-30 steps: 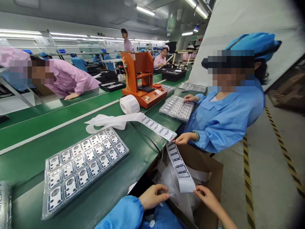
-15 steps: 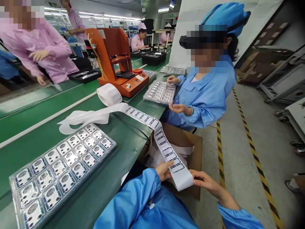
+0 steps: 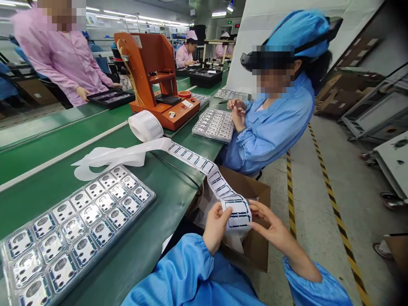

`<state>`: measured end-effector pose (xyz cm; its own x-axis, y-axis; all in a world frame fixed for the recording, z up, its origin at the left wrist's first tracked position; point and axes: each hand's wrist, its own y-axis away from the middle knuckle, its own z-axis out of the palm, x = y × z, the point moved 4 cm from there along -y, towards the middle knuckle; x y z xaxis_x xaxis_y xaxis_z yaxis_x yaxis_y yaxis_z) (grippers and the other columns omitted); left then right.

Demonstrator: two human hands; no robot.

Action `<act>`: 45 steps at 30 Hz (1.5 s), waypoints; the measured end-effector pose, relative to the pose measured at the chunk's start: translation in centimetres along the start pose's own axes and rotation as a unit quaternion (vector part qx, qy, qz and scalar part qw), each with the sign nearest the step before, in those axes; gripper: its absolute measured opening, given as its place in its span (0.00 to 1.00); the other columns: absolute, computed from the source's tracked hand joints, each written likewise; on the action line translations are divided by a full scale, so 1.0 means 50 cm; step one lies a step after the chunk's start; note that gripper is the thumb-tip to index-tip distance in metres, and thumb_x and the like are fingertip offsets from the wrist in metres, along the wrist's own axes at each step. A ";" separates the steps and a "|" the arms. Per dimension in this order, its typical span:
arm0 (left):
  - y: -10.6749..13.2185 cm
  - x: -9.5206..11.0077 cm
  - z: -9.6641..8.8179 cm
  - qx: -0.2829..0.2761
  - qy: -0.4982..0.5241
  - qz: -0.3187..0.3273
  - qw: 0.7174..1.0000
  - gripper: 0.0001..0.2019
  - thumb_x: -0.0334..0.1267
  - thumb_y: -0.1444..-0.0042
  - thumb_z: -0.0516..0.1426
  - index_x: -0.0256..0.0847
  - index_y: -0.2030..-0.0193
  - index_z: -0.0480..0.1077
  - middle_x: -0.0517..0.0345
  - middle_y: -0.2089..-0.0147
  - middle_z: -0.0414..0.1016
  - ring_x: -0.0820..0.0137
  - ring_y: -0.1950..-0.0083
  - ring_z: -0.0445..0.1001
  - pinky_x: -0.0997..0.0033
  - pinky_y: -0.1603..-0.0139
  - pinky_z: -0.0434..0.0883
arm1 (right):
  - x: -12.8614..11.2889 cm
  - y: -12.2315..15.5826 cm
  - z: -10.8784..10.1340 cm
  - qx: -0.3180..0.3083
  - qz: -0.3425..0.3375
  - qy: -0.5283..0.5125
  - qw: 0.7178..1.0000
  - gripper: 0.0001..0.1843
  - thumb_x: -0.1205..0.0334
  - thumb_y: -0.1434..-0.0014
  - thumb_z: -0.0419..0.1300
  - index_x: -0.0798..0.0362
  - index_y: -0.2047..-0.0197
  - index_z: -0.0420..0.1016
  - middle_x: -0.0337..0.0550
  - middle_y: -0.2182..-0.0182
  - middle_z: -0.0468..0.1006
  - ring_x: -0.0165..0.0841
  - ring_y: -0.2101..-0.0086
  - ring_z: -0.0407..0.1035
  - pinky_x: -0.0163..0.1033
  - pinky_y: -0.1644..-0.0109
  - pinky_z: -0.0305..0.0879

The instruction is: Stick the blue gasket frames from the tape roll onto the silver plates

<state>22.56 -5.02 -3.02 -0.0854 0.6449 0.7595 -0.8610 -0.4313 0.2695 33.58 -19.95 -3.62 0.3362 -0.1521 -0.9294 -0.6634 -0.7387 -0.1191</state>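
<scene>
A white strip of adhesive labels [image 3: 219,185] with dark-blue rectangular outlines runs from its roll [image 3: 145,126] over the table edge to my hands. My left hand [image 3: 216,224] pinches the strip near its end, thumb on top, the other fingers mostly hidden behind. At the strip's right edge is my right hand [image 3: 274,227], thumb and fingertips on the edge with a gap between them. The strip bends upward at this end. On the table to the left lies a clear tray [image 3: 151,196] of white and blue rectangular pieces in rows.
Beyond the roll stands an orange press machine [image 3: 153,80] on the green table [image 3: 149,238]. A cardboard box [image 3: 263,199] with loose white backing sits below my hands. A co-worker in blue [image 3: 270,123] sits at right behind another tray [image 3: 213,124]. A cable [image 3: 181,170] crosses the table edge.
Both hands have drawn closer together, and the strip's end has come up and now bends with its printed side facing me. The co-worker's hands have come together.
</scene>
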 end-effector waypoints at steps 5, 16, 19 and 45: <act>0.022 0.043 -0.011 0.008 -0.029 0.036 0.999 0.34 0.58 0.51 0.65 0.40 0.48 0.58 0.59 0.69 0.80 0.71 0.74 0.76 0.74 0.71 0.69 | -0.071 -0.012 0.035 0.024 -0.041 0.105 0.993 0.26 0.44 0.41 0.64 0.50 0.45 0.76 0.49 0.54 0.82 0.38 0.57 0.78 0.42 0.52 0.76; 0.092 0.115 -0.073 -0.015 -0.241 0.094 0.966 0.19 0.47 0.45 0.63 0.37 0.52 0.70 0.55 0.61 0.78 0.70 0.62 0.75 0.72 0.59 0.71 | -0.153 -0.048 0.086 -0.037 -0.098 0.115 0.988 0.19 0.45 0.38 0.61 0.48 0.54 0.83 0.48 0.58 0.84 0.40 0.58 0.79 0.42 0.53 0.77; 0.090 0.110 -0.083 -0.014 -0.222 0.085 0.971 0.20 0.50 0.47 0.63 0.37 0.55 0.69 0.59 0.66 0.76 0.72 0.65 0.72 0.74 0.62 0.68 | -0.158 -0.051 0.093 -0.037 -0.109 0.109 0.987 0.19 0.44 0.37 0.60 0.49 0.57 0.83 0.48 0.61 0.84 0.38 0.61 0.79 0.40 0.56 0.76; 0.090 0.095 -0.090 -0.011 -0.376 0.105 0.921 0.17 0.46 0.44 0.60 0.38 0.52 0.76 0.59 0.65 0.78 0.72 0.67 0.71 0.76 0.66 0.65 | -0.259 -0.105 0.030 -0.199 -0.108 0.283 0.932 0.17 0.49 0.35 0.56 0.48 0.54 0.81 0.45 0.57 0.84 0.38 0.60 0.79 0.34 0.70 0.74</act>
<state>16.03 -1.05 -0.88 0.1132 -0.0742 0.9908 -0.8758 -0.4783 0.0643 31.71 -13.11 8.54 0.8068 -0.2095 -0.5525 -0.2761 -0.9603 -0.0391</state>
